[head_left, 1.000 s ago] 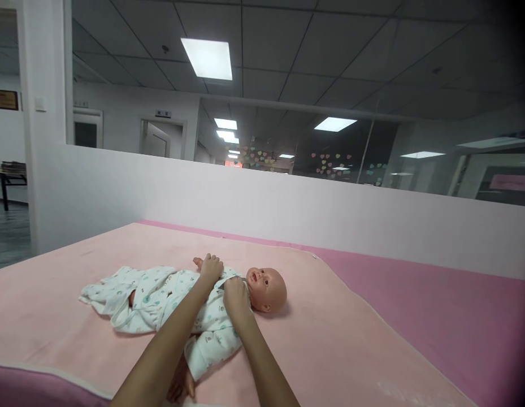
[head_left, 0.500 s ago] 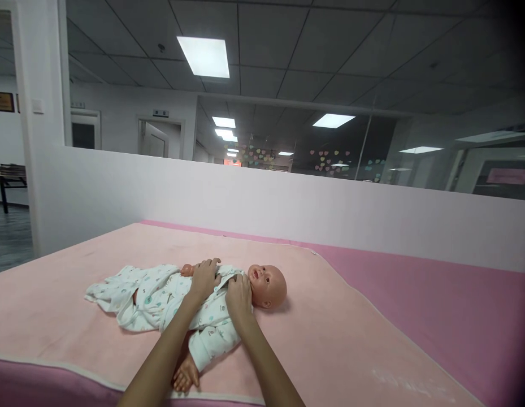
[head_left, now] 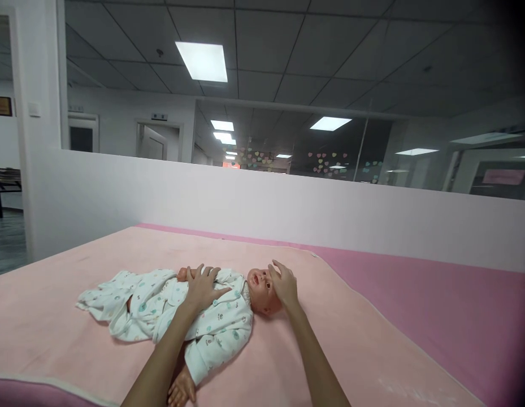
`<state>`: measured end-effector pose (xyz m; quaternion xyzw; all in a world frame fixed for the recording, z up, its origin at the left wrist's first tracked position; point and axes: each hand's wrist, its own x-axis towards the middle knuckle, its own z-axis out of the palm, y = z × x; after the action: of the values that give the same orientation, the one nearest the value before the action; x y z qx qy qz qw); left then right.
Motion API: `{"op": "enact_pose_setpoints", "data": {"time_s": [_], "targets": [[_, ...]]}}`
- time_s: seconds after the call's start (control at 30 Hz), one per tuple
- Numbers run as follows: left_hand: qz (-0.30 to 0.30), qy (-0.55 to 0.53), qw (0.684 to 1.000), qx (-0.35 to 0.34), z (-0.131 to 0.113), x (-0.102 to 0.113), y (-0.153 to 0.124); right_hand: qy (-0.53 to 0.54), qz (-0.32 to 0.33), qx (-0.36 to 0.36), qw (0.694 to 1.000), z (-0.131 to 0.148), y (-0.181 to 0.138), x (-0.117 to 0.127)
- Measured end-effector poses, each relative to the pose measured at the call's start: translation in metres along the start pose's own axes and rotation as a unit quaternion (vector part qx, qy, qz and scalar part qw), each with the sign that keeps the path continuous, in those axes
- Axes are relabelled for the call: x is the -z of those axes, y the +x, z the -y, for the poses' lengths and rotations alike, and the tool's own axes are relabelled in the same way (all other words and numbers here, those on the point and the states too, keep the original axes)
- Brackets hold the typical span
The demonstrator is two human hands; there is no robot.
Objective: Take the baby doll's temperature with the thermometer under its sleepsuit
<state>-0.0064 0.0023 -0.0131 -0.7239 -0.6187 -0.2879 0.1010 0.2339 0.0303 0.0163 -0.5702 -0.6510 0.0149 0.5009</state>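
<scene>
A baby doll (head_left: 257, 293) lies on its back on the pink padded surface, its head to the right. It wears a white outfit (head_left: 228, 311) printed with small coloured figures. Spread flat over the doll's chest and belly is my left hand (head_left: 202, 288), fingers apart. My right hand (head_left: 284, 281) rests at the top of the doll's bald head, fingers loosely curved and covering part of the forehead. One doll hand (head_left: 181, 390) sticks out of its sleeve near the front edge; the other (head_left: 182, 275) shows beside my left fingers.
A peach-pink sheet (head_left: 351, 350) covers most of a pink mat (head_left: 435, 282). Behind it runs a low white wall (head_left: 245, 198) with glass above. To the left, a doorway shows a table with a stack (head_left: 8, 173) on it.
My right hand has left the outfit's collar and moved right onto the doll's head. My left hand has flattened and spread on the chest. The view has shifted slightly.
</scene>
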Motion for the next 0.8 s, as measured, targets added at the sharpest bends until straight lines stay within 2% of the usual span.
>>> {"op": "enact_pose_setpoints", "data": {"time_s": [0.1, 0.2, 0.3, 0.47, 0.57, 0.7, 0.8], "targets": [[-0.015, -0.005, 1.0, -0.005, -0.001, 0.001, 0.0, 0.13, 0.041, -0.022, 0.99, -0.019, -0.001, 0.0], [-0.033, -0.01, 0.999, -0.012, -0.001, 0.001, -0.001, 0.191, 0.032, -0.016, 0.981, -0.02, -0.005, 0.004], [-0.048, -0.019, 0.998, -0.021, 0.0, 0.001, -0.001, 0.221, 0.038, -0.028, 0.974, -0.016, -0.003, 0.013], [-0.059, -0.028, 0.998, -0.025, 0.0, 0.0, 0.0, 0.235, 0.095, 0.018, 0.967, -0.018, 0.001, 0.018], [-0.055, -0.03, 0.998, -0.026, 0.0, 0.0, 0.0, 0.272, 0.123, -0.016, 0.954, -0.019, 0.0, 0.017], [-0.054, -0.032, 0.998, -0.026, 0.0, 0.001, 0.0, 0.311, 0.202, -0.026, 0.929, -0.016, -0.003, 0.019], [-0.058, -0.034, 0.997, -0.03, 0.0, 0.002, 0.0, 0.325, 0.217, -0.039, 0.92, -0.014, -0.004, 0.021]]}}
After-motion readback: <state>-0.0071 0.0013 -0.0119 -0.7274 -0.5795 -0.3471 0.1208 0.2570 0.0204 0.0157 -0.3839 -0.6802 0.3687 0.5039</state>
